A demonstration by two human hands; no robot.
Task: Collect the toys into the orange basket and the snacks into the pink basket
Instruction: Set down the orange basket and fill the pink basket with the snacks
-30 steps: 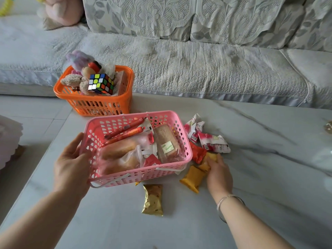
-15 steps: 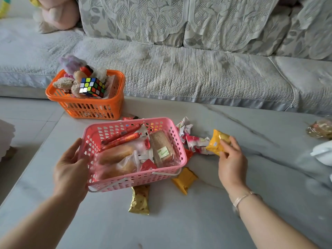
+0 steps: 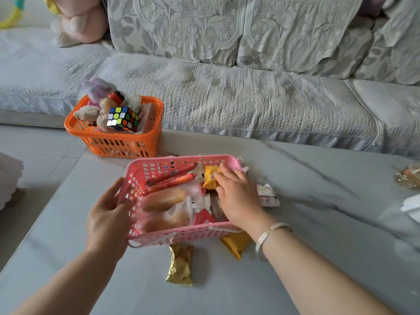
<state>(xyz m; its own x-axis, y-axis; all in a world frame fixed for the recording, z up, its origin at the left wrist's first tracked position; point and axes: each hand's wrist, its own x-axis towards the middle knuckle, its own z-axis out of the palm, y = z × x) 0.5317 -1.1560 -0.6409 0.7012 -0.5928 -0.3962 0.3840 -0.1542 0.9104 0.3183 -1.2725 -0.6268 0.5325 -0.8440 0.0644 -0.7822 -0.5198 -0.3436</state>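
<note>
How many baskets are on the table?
2. The orange basket, full of toys, stands at the table's far left corner. The pink basket, holding snacks, sits nearer, gripped at its left end by the left hand. None seems hidden.

We record a pale grey sofa [image 3: 250, 96] across the far side, its seat under a quilted cover and its back cushions [image 3: 186, 26] draped in floral lace. A pink plush [image 3: 79, 19] sits at the sofa's left end. In front stands a grey marble-look table [image 3: 318, 223] with dark veins. To the left we see light floor tiles [image 3: 34, 151] (glossy, catching soft daylight). Lighting is even, without hard shadows.
</note>
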